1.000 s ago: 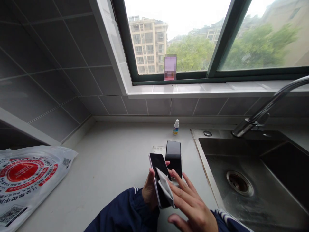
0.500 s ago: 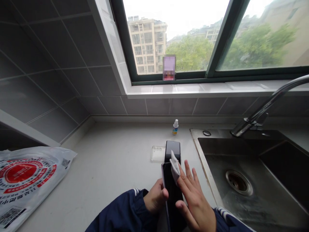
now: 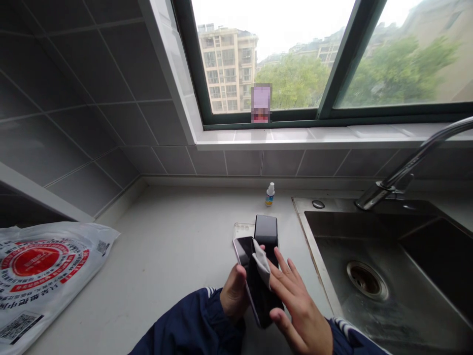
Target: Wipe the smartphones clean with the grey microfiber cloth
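Note:
My left hand [image 3: 235,292] grips a black-screened smartphone [image 3: 254,291] along its left edge, holding it tilted over the counter. Against the upper part of that screen, my right hand [image 3: 295,298] presses a light grey cleaning cloth [image 3: 261,264] with its fingertips; the other fingers are spread. Just beyond lies a second dark phone [image 3: 266,229] on the counter, partly covered by the held one. A clear phone case [image 3: 242,230] sits to its left, its lower part hidden. Behind them stands a small spray bottle [image 3: 270,195] with a white cap.
A steel sink [image 3: 369,251] with a chrome faucet [image 3: 399,170] takes up the right side. On the left, a white plastic bag [image 3: 48,276] with red print rests on the white counter [image 3: 166,236]. A window is above the back wall.
The held phone has turned, its top end swinging left, and its lower end has come into view. The cloth has shifted slightly left and down on the screen with my right hand.

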{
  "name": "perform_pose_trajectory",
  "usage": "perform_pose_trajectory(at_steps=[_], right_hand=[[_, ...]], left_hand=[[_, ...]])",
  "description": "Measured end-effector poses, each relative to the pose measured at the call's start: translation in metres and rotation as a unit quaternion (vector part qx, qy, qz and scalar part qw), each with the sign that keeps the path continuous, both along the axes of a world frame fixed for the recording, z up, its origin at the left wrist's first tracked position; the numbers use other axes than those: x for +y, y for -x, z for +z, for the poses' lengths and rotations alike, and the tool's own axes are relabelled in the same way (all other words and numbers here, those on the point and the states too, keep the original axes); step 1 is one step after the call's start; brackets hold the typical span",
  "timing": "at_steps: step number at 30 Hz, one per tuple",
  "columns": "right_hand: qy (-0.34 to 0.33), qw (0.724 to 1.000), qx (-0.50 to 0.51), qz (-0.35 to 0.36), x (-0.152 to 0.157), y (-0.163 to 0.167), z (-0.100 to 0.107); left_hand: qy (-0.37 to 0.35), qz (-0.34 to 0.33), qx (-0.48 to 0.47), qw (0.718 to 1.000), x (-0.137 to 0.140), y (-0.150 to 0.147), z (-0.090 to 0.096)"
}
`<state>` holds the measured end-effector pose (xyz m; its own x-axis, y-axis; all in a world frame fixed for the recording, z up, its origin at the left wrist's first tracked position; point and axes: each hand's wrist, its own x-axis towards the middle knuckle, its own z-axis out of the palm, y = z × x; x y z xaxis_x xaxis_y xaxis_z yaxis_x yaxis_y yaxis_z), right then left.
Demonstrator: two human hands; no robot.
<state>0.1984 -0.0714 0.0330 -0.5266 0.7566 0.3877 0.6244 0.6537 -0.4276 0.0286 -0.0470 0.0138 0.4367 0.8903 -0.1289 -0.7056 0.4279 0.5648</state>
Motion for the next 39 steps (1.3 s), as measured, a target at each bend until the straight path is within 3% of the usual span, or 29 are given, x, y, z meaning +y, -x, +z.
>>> perform_pose_trajectory(at_steps=[7,12,18,23,25,27,30,34,37,39], right_hand=[[-0.069,0.997,-0.025,0.008,0.002,0.001,0.005],[-0.093,0.995,0.011,-0.027,0.002,0.002,0.003],[-0.037,0.990,0.133,-0.033,0.001,0.005,0.006],[0.048,0.964,0.252,-0.069,-0.002,0.006,0.008],[0.120,0.942,0.291,-0.114,-0.002,0.004,0.006],[0.216,0.903,0.337,-0.156,0.001,0.002,0.004],[0.348,0.813,0.441,-0.156,0.007,0.001,0.002],[0.470,0.696,0.525,-0.139,0.010,0.009,0.003],[0.525,0.651,0.528,-0.144,0.008,0.016,0.003],[0.550,0.643,0.516,-0.134,0.006,0.019,0.002]], left_hand=[[0.045,0.093,-0.006,0.995,0.010,0.005,0.005],[0.036,0.107,-0.003,0.994,0.010,0.004,0.007],[0.021,0.099,0.014,0.995,0.008,0.004,0.007],[0.010,0.077,0.005,0.997,0.008,0.004,0.017],[0.023,0.077,0.010,0.997,0.008,0.004,0.023],[0.030,0.074,0.010,0.997,0.009,0.003,0.030],[0.024,0.077,-0.004,0.997,0.009,0.003,0.035],[0.034,0.096,-0.018,0.995,0.007,0.001,0.032],[0.021,0.101,-0.030,0.994,0.004,0.000,0.029],[0.011,0.101,-0.028,0.994,0.003,0.000,0.028]])
